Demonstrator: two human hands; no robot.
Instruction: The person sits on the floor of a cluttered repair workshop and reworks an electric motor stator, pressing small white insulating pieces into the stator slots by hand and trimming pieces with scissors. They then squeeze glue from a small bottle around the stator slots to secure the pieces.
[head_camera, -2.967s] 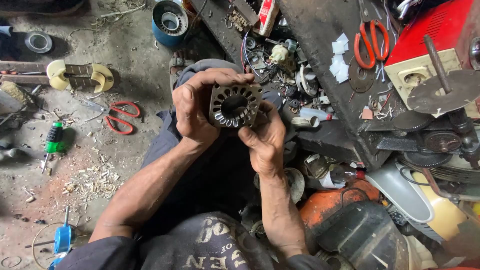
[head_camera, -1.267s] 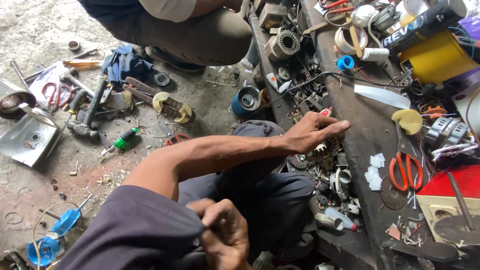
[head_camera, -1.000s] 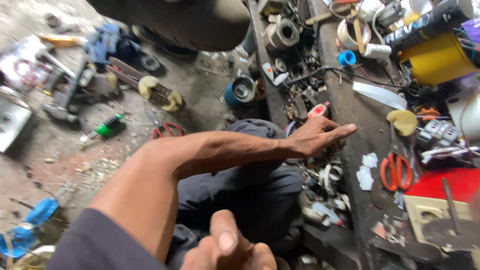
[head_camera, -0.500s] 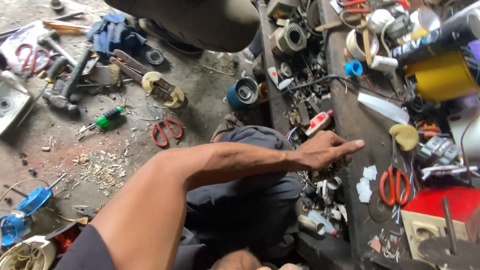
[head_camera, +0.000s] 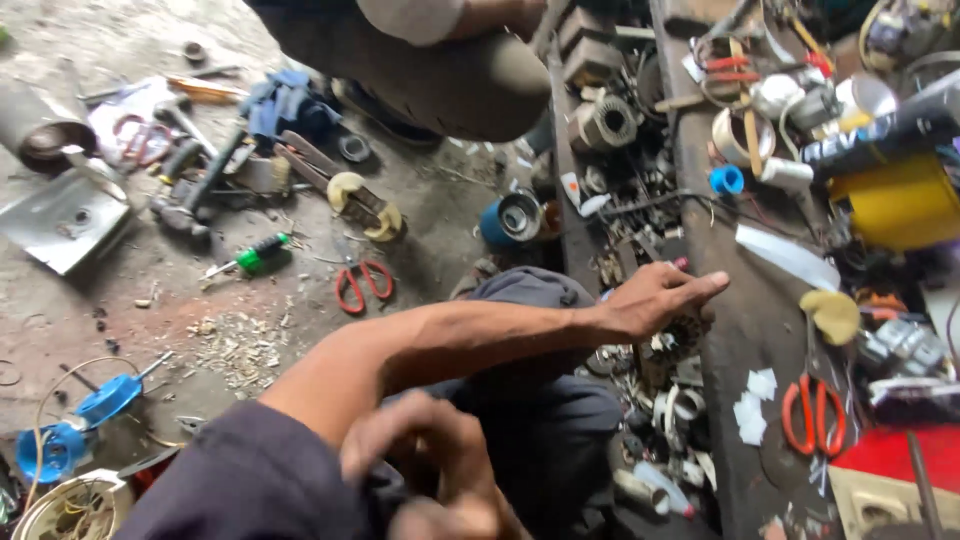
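Stator core (head_camera: 685, 335) | just under left hand (head_camera: 655, 300), flat open, empty | right hand (head_camera: 430, 470) blurred, unclear

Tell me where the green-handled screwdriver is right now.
In the head view the green-handled screwdriver lies on the floor at left, just left of the red-handled scissors and beside the wood shavings.

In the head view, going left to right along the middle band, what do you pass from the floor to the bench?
Green-handled screwdriver → red-handled scissors on the floor → blue can → left hand, fingers stretched over the bench → white strip → yellow sponge-like pad.
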